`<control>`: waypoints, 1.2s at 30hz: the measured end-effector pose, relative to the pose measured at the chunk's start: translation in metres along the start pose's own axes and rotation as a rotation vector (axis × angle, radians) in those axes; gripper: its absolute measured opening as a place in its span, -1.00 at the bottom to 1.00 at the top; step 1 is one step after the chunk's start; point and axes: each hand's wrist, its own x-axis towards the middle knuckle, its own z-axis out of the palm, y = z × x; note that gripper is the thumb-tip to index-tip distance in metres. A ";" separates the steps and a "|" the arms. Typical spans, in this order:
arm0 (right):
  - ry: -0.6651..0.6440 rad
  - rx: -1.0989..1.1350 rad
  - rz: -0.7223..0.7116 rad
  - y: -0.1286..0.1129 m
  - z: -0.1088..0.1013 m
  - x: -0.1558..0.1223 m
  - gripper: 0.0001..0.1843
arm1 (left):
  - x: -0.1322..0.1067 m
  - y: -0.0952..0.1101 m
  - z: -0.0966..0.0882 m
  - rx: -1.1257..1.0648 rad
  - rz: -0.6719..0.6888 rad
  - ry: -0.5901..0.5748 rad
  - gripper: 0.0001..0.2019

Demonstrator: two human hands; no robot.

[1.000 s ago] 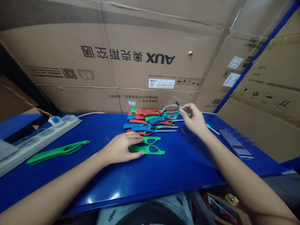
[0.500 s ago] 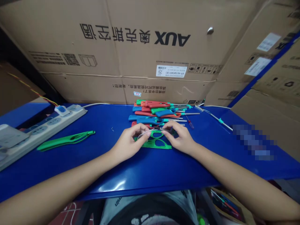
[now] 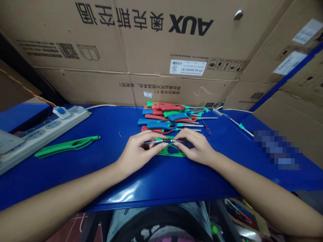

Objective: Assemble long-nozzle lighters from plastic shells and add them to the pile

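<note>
A: Position of left hand [image 3: 136,151]?
B: Rests on the blue table [image 3: 101,168]; pinches the left end of a thin rod [image 3: 161,141] with narrowed fingertips.
A: And right hand [image 3: 195,148]?
B: Mirrors it: pinches the rod's right end, fingers close together.
A: Placement of the rod?
B: Spans level between both hands, just above a green handle shell [image 3: 176,154] flat on the table.
A: Surroundings?
B: Just behind the hands: pile of lighters [image 3: 171,119], red, blue and green. Far left: second green shell [image 3: 67,146] beside a power strip [image 3: 47,129]. Right of the pile: small screwdriver [image 3: 207,127]. At the back: cardboard boxes [image 3: 161,50].
</note>
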 end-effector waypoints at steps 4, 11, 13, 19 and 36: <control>-0.033 -0.007 -0.004 0.000 -0.001 0.000 -0.91 | 0.000 -0.001 -0.002 0.077 0.108 0.011 -0.84; -0.112 -0.050 -0.089 -0.006 -0.001 0.002 -0.89 | -0.003 -0.002 0.000 0.145 0.227 -0.019 -0.84; -0.128 -0.072 -0.105 -0.007 -0.001 0.002 -0.87 | -0.004 -0.002 0.000 0.154 0.241 -0.028 -0.83; -0.139 -0.116 -0.144 -0.007 -0.001 0.002 -0.85 | -0.004 -0.003 0.000 0.164 0.276 -0.063 -0.82; -0.266 -0.048 -0.053 -0.007 0.000 -0.002 -0.79 | -0.004 -0.009 -0.001 0.200 0.487 -0.087 -0.84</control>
